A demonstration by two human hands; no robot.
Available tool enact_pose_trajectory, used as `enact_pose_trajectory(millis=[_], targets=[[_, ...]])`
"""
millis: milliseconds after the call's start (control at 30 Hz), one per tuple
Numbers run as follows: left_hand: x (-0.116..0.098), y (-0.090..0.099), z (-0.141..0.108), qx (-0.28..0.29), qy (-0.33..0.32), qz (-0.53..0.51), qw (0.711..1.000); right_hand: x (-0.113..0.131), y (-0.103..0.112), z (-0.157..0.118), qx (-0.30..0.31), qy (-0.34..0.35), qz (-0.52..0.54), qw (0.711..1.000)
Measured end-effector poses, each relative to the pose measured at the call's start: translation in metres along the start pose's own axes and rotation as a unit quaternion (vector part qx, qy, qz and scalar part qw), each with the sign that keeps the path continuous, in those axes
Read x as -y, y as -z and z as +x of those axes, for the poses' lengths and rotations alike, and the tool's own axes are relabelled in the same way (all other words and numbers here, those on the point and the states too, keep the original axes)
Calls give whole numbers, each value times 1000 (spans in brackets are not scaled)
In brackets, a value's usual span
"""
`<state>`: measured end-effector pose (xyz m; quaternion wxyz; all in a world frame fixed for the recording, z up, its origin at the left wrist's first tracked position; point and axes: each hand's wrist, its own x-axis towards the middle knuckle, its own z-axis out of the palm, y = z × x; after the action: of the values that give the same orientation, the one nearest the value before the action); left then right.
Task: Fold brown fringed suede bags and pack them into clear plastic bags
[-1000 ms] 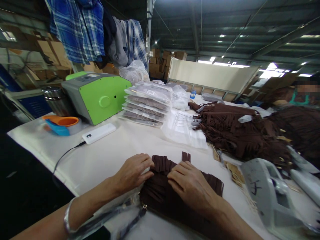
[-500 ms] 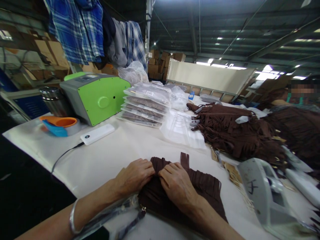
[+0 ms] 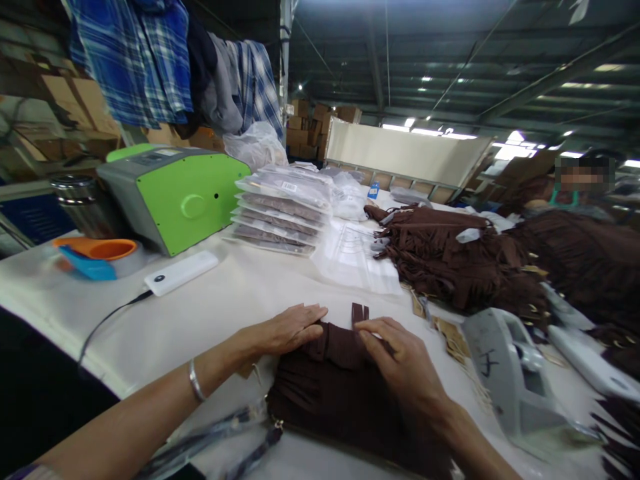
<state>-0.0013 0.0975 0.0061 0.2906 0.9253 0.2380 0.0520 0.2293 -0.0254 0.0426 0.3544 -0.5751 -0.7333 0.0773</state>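
Observation:
A dark brown fringed bag [image 3: 340, 393] lies on the white table in front of me, its gold metal ring and dark strap at the lower left corner. Across its upper left edge rests my left hand [image 3: 293, 328], fingers stretched out and pressed on the fringe. My right hand [image 3: 400, 353] is bent over the upper right edge, thumb and fingertips closed on the fringe there. Between the hands a short brown strip [image 3: 359, 313] sticks out past the top edge. The right hand and forearm hide the bag's right side.
A green and grey machine [image 3: 185, 197], a white power bank [image 3: 181, 272] and an orange tape roll [image 3: 107, 249] are at left. Bagged goods [image 3: 280, 212] are stacked behind. Brown fringed pieces [image 3: 450, 257] and a grey tape dispenser [image 3: 515, 380] lie right; a person [image 3: 565, 200] is beyond.
My left hand has unclenched and now lies flat on the edge. My right hand has moved right along the bag's top, away from the left one. The view has shifted slightly.

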Motion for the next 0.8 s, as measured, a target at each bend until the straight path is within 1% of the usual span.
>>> enact_pose_trajectory(millis=[67,133,200,233,300,367,467,500,567,633,733,800], targets=[[-3,-4,-8,18,-22,11,1000,-22,17,-4,-32,-59,-21,998],[-6,-9,-21,17,-54,35,998,-43,30,-5,-47,-115,-45,991],[-9,-13,-33,7,-83,57,995,-61,37,1,-35,-158,-64,985],[-11,-14,-39,2,-95,64,993,-68,37,7,-17,-173,-71,982],[-15,-13,-46,1,-109,67,992,-79,30,22,31,-189,-82,978],[-19,-9,-48,-13,-115,58,992,-88,15,41,69,-194,-87,975],[-23,-6,-42,-63,-112,53,990,-100,-11,64,107,-200,-90,970],[-24,-8,-38,-70,-109,60,990,-103,-19,70,117,-203,-92,968],[-25,-14,-33,-54,-106,87,989,-108,-30,78,136,-204,-93,965],[-24,-23,-31,-34,-106,112,987,-111,-37,81,154,-200,-84,964],[-23,-30,-34,-19,-101,127,987,-112,-40,82,174,-190,-60,964],[-24,-27,-37,-18,-94,124,988,-110,-39,81,176,-184,-48,966]])
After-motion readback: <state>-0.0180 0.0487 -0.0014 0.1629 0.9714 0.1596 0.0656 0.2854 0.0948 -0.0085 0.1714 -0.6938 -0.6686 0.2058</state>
